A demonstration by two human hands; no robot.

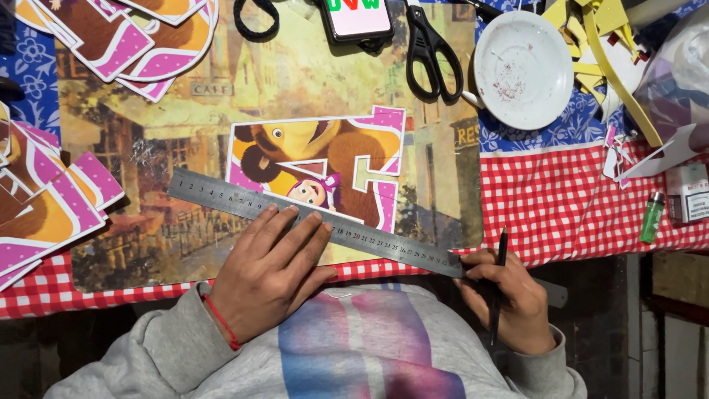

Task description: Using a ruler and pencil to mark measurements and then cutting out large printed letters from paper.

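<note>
1. A picture-printed mat [310, 81] covers the middle of the table, laid over a red-and-white checked cloth [569, 199] that shows at the right and along the near edge.
2. A long steel ruler [221, 198] lies across the mat on a slant, its long axis running from upper left down to lower right; the right end points toward the near table edge.
3. A cartoon-printed cutout sheet [347, 151] with pink dotted borders lies flat just beyond the ruler, its lower edge tucked under it.
4. The left hand [269, 270], fingers spread and flat, presses down on the ruler's middle; a red cord circles the wrist.
5. The right hand [509, 295] is curled around a thin black pen-like tool [500, 284], held nearly upright, tip at the ruler's right end.
6. A white plate [523, 68] sits at the upper right, black scissors [430, 52] just beside it.
7. A green lighter [652, 216] rests on the checked cloth, far right.
</note>
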